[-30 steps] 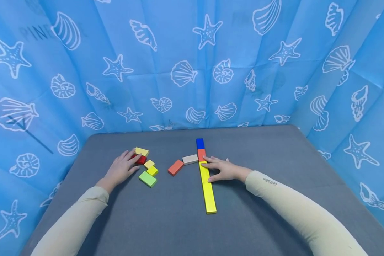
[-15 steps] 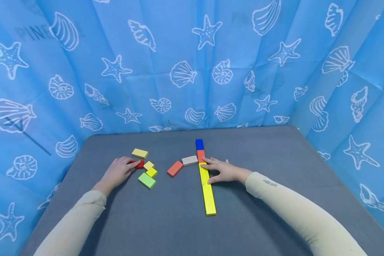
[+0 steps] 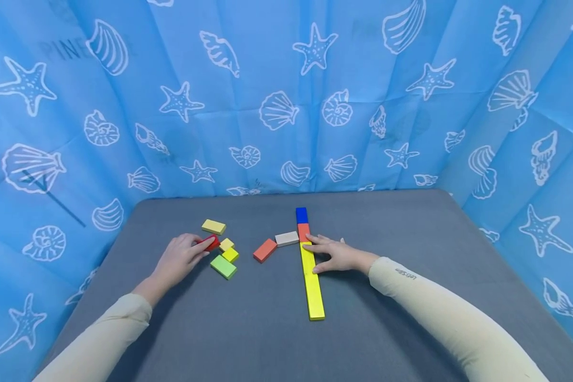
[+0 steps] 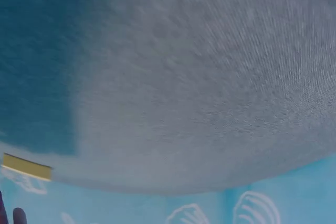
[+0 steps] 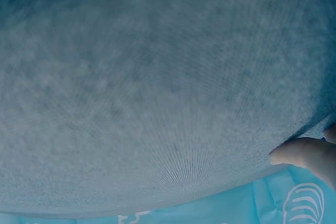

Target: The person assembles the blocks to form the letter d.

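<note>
on the grey table (image 3: 219, 329) a long yellow strip (image 3: 315, 297) points away from the person, the right hand (image 3: 340, 255) touching it with fingers spread. left of it lies a green block (image 3: 224, 267); just beyond, the left hand (image 3: 178, 259) pinches the red block (image 3: 213, 243), this side of a pale yellow block (image 3: 213, 227). a blue curtain (image 3: 267, 69) hangs behind.

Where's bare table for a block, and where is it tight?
Free: the gray table between the left sleeve and the near end of the yellow strip; also beyond the right hand, right of the blue block. Crowded: around the left hand, which holds the red block close to two small yellow blocks; and around the white block.
</note>
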